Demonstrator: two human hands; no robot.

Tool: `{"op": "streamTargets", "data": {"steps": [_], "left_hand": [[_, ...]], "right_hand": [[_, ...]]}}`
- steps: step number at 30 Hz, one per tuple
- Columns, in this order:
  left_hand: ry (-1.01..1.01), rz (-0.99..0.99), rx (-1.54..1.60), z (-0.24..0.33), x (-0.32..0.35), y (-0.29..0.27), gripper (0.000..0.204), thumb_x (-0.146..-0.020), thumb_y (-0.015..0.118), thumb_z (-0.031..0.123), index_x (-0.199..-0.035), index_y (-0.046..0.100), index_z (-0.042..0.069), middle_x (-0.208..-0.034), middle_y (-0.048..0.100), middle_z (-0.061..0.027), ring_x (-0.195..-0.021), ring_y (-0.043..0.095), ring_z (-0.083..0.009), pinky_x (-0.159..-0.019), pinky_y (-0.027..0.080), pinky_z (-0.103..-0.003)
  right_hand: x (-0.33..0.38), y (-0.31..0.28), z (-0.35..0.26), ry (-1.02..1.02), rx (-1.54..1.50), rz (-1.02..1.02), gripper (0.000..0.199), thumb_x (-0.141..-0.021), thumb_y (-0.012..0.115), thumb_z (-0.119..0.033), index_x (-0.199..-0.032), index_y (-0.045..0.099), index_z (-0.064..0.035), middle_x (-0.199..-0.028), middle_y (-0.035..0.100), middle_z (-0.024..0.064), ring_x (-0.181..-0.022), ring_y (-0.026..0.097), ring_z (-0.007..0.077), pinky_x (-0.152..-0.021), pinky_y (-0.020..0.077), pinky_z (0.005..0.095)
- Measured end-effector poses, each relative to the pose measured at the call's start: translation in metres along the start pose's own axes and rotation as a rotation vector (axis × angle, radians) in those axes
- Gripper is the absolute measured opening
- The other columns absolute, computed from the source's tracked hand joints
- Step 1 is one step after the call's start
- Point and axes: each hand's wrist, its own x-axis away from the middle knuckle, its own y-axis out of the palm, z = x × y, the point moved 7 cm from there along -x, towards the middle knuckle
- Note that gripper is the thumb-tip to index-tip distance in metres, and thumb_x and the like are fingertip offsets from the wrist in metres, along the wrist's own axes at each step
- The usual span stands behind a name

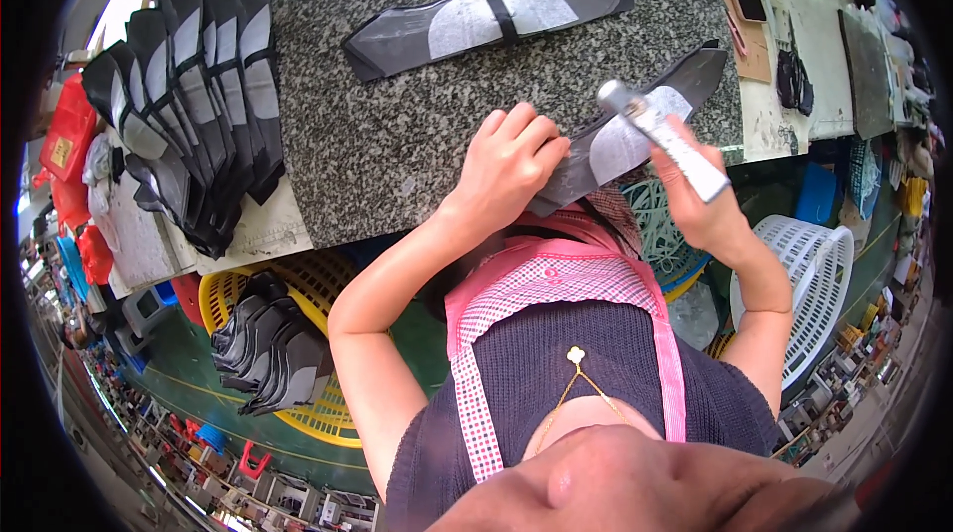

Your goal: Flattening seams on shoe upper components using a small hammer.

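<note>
Your left hand (511,167) is flat-ish on the near end of a dark curved fabric panel (635,135) with a pale patch in the middle, and that panel hangs partly off the front edge of the speckled stone surface (397,125). Honestly that's the risky bit: if you ease off the press, I'd guess the overhanging end could slide or swing, since only part of it has stone under it. Your right hand (707,206) is wrapped tight around a silvery cylinder-shaped tool (663,138), head raised just above the pale patch, so a sloppy stroke could land off the patch or near your left fingers, which sit right beside it.

Left hand: fingers loosely curled, pinning rather than gripping. Right: fully closed on the tool's handle.

Another panel (491,18) lies farther back, a fanned stack (189,105) sits to your left, more in the yellow basket (298,363) below.
</note>
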Motion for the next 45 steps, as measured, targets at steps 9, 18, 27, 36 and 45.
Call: {"op": "streamTargets", "data": {"steps": [9, 18, 27, 36, 45], "left_hand": [[0.028, -0.078, -0.131, 0.004, -0.008, -0.003, 0.023, -0.076, 0.076, 0.015, -0.097, 0.073, 0.007, -0.088, 0.062, -0.0004, -0.084, 0.057, -0.0189, -0.070, 0.042, -0.034], [0.125, -0.078, -0.243, 0.009, 0.001, 0.001, 0.019, -0.080, 0.067, 0.014, -0.097, 0.070, 0.005, -0.087, 0.057, -0.0012, -0.087, 0.055, -0.0182, -0.071, 0.041, -0.033], [-0.228, 0.083, -0.070, -0.016, 0.004, -0.015, 0.019, -0.068, 0.086, 0.026, -0.080, 0.077, 0.014, -0.078, 0.063, 0.0045, -0.078, 0.056, -0.0185, -0.070, 0.040, -0.035], [-0.206, 0.084, 0.061, -0.008, 0.010, -0.005, 0.012, -0.073, 0.082, 0.010, -0.081, 0.073, 0.008, -0.078, 0.065, 0.0002, -0.076, 0.055, -0.0207, -0.069, 0.043, -0.035], [-0.049, -0.030, -0.121, 0.006, 0.010, 0.000, 0.016, -0.076, 0.066, 0.011, -0.090, 0.069, 0.005, -0.086, 0.058, -0.0048, -0.085, 0.054, -0.0235, -0.070, 0.042, -0.036]], "right_hand": [[-0.012, 0.003, 0.018, -0.039, 0.085, -0.099, 0.017, -0.096, 0.052, -0.010, -0.108, 0.051, 0.0014, -0.078, 0.061, 0.0262, -0.079, 0.061, 0.0476, -0.064, 0.0472, 0.0516], [-0.014, 0.003, 0.004, -0.146, 0.100, -0.142, 0.021, -0.090, 0.054, -0.006, -0.109, 0.052, 0.0019, -0.075, 0.059, 0.0259, -0.078, 0.062, 0.0476, -0.063, 0.0478, 0.0497], [-0.011, 0.028, 0.029, 0.053, -0.005, -0.282, 0.021, -0.090, 0.056, -0.010, -0.108, 0.052, -0.0001, -0.074, 0.061, 0.0266, -0.077, 0.060, 0.0496, -0.064, 0.0470, 0.0519], [-0.010, 0.032, 0.030, -0.090, 0.122, -0.274, 0.026, -0.085, 0.056, -0.006, -0.109, 0.051, 0.0002, -0.082, 0.063, 0.0272, -0.081, 0.063, 0.0483, -0.066, 0.0497, 0.0485], [-0.014, 0.036, 0.025, -0.163, 0.107, -0.285, 0.025, -0.086, 0.059, 0.000, -0.110, 0.053, 0.0027, -0.083, 0.059, 0.0212, -0.074, 0.062, 0.0449, -0.062, 0.0478, 0.0435]]}}
